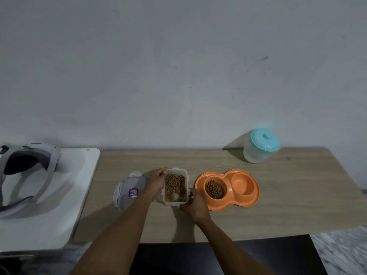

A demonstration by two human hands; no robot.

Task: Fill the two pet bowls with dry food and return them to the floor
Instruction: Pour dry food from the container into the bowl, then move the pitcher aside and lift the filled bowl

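At frame centre I have both hands, left hand point(156, 180) and right hand point(193, 205), fingers clamped on the open kibble container point(175, 187) on the desk point(288, 195), beside the orange double bowl point(227, 189), whose right well point(243, 183) looks next to fill.

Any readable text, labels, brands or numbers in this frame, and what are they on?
Nothing is legible.
Sticker on the clear container lid: red and blue print, too small and blurred to read.
Orange double bowl, food container, blue-lidded jar: no visible text.
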